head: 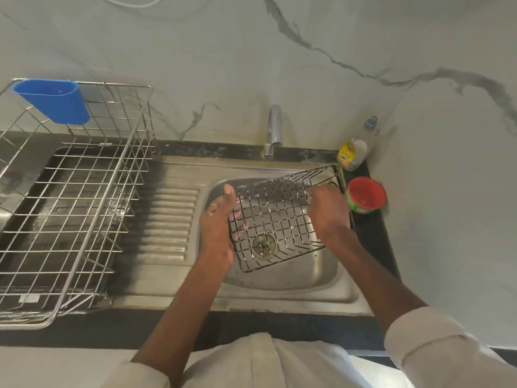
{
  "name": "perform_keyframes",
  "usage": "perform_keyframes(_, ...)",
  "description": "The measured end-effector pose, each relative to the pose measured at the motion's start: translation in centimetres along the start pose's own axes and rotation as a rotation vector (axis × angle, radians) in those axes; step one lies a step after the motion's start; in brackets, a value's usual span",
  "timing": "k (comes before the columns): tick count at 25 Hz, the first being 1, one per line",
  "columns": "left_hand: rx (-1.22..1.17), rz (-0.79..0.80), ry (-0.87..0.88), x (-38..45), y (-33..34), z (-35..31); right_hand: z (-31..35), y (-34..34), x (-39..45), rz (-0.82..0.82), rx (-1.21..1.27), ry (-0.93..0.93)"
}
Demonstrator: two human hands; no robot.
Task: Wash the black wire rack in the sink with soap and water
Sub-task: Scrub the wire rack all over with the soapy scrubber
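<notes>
The black wire rack (282, 219) is held tilted over the steel sink (321, 273), above the drain. My left hand (216, 228) grips its left edge, thumb up on the near side and fingers showing behind the wires. My right hand (328, 211) rests on the rack's upper right part with fingers curled; something pale shows at the fingertips, but I cannot tell what it is. White suds cling to some wires. The tap (272, 133) stands behind the sink, with no water visible.
A steel dish drainer (70, 208) with a blue cup holder (53, 100) fills the counter at left. A dish soap bottle (354, 151) and a red-and-green tub (366, 194) stand at the sink's right corner. The marble wall lies close behind.
</notes>
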State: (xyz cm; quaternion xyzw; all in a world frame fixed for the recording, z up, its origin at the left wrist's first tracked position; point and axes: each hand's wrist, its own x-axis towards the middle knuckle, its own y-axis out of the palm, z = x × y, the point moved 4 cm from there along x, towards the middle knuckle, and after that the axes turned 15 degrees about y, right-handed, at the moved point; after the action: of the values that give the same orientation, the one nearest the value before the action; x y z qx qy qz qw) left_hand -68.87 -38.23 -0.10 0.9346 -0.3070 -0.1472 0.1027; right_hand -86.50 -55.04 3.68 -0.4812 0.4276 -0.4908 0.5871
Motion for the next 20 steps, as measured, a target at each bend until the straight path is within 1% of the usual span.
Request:
perform_keyframes(2,0.018,-0.012,0.031,0.0,0.4,-0.1,0.1,0.1,-1.2,-0.021,0.019,0.086)
perform_keyframes(3,0.017,-0.021,0.036,0.0,0.6,-0.2,0.6,0.6,-2.3,-0.013,0.034,0.099)
perform_keyframes(4,0.019,-0.034,0.04,0.0,0.7,-0.3,1.6,1.2,-3.6,0.023,0.055,0.085)
perform_keyframes(6,0.022,-0.041,0.056,0.0,0.8,-0.5,3.6,2.4,-6.0,0.151,0.073,-0.005)
perform_keyframes(7,0.017,-0.039,0.066,0.1,0.7,-0.4,3.9,2.5,-6.1,0.19,0.086,-0.031)
perform_keyframes(8,0.011,-0.035,0.071,0.1,0.6,-0.5,3.7,2.1,-5.4,0.175,0.071,-0.027)
perform_keyframes(11,-0.017,-0.023,0.087,-0.3,0.2,-0.8,1.0,0.1,-2.3,0.04,0.005,0.086)
perform_keyframes(14,-0.02,-0.018,0.1,-0.6,0.1,-1.0,0.2,-0.1,-3.1,0.033,-0.048,0.108)
perform_keyframes(17,-0.022,-0.033,0.118,-0.7,-0.3,-0.8,2.1,0.8,-5.6,0.155,-0.04,0.103)
perform_keyframes(20,-0.041,-0.084,0.122,-0.8,-0.9,-0.3,4.6,1.5,-7.4,0.232,-0.036,0.002)
